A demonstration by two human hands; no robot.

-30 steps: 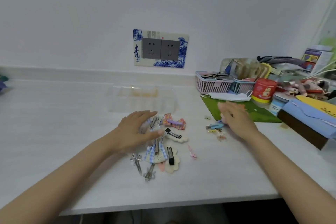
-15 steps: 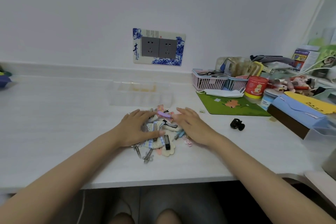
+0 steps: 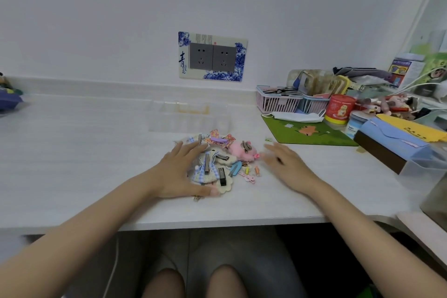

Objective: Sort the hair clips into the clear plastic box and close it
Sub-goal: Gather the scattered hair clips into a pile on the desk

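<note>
A pile of several hair clips (image 3: pixel 217 162) lies on the white desk (image 3: pixel 84 152) in front of me: bows, a fluffy pink clip (image 3: pixel 242 150) and small pastel clips (image 3: pixel 249 173). The clear plastic box (image 3: pixel 188 116) stands open just behind the pile, near the wall. My left hand (image 3: pixel 179 172) rests flat on the left side of the pile, fingers straight, thumb along the near edge. My right hand (image 3: pixel 287 164) lies flat on the desk just right of the pile, fingers spread and blurred, holding nothing.
A green mat (image 3: pixel 304 132) with a white face mask (image 3: pixel 295 116) lies to the right. Behind it stand pink and blue baskets (image 3: pixel 278 101), a red can (image 3: pixel 339 111) and clutter. A blue-topped box (image 3: pixel 391 147) sits at the right. A wall socket (image 3: pixel 212 57) is above.
My right hand has drawn back to the right of the pile, uncovering the pink clip. The camera view has dropped a little. My left hand stays on the pile.
</note>
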